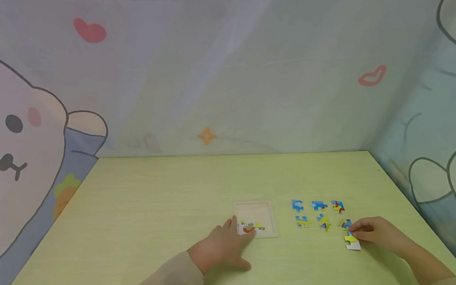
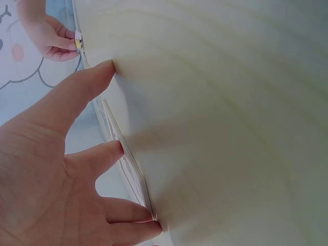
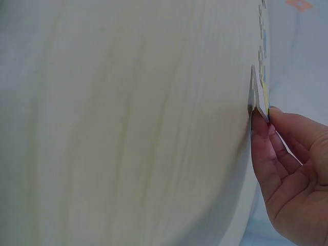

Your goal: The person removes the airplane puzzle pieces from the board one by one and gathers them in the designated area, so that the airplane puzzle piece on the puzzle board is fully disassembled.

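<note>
My right hand (image 1: pixel 381 234) pinches a jigsaw piece (image 1: pixel 353 245), white with yellow and blue, between thumb and fingers at the right of the table. In the right wrist view the piece (image 3: pixel 260 100) shows nearly edge-on, tilted up from the tabletop. My left hand (image 1: pixel 224 245) has its fingers spread, the fingertips touching the near left edge of a square wooden puzzle tray (image 1: pixel 272 219). The left wrist view shows the tray's edge (image 2: pixel 136 174) against those fingertips. Inside the tray's near left part lies a printed red and yellow picture (image 1: pixel 250 227), partly covered by a finger.
Several loose jigsaw pieces (image 1: pixel 319 205) lie in two rows between the tray and my right hand. One piece (image 1: pixel 346 224) is right beside the right fingertips. A pale wooden table (image 1: pixel 156 200) carries everything. Behind it hangs a printed cloth (image 1: pixel 207 73).
</note>
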Motion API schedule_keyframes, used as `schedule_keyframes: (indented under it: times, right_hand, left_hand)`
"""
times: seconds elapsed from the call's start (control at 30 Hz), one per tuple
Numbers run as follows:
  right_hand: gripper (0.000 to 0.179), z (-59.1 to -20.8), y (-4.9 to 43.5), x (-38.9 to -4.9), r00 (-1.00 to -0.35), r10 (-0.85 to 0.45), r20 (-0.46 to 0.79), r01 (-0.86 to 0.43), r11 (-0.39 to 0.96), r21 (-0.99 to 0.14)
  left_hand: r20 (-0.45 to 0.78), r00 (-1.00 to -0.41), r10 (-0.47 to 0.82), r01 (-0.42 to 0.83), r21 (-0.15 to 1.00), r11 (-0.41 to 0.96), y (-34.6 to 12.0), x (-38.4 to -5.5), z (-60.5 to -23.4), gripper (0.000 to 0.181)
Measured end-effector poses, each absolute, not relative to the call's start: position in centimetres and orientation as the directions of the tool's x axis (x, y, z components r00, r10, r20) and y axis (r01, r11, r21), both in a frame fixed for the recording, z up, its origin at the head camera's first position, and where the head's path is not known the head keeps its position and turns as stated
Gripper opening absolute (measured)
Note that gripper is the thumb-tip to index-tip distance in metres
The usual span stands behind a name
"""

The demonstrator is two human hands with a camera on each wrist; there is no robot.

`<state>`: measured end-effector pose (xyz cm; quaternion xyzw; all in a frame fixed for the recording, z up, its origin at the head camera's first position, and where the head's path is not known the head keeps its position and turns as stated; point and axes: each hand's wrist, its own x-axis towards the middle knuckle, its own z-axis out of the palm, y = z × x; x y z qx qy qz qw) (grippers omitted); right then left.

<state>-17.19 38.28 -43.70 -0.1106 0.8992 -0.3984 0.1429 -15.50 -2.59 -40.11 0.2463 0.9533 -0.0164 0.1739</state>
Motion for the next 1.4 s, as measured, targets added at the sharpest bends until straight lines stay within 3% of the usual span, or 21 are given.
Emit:
schedule_keyframes:
  times: [1.0, 1.4]
  right_hand:
    - [0.019, -43.5, 38.1, -17.1, -0.960, -0.230, -0.161, -0.065, 0.741, -0.668]
    - [0.020, -43.3, 34.9, -18.2, -0.952, -0.302, -0.052, -0.173, 0.671, -0.721]
  left_hand:
    - [-0.349, -0.816, 0.462, 0.470, 0.065, 0.880, -2.6, -15.8, -40.5, 0.081]
    - [-0.337, -0.814, 0.472, 0.483, 0.057, 0.874, -2.6, -15.7, -40.4, 0.080]
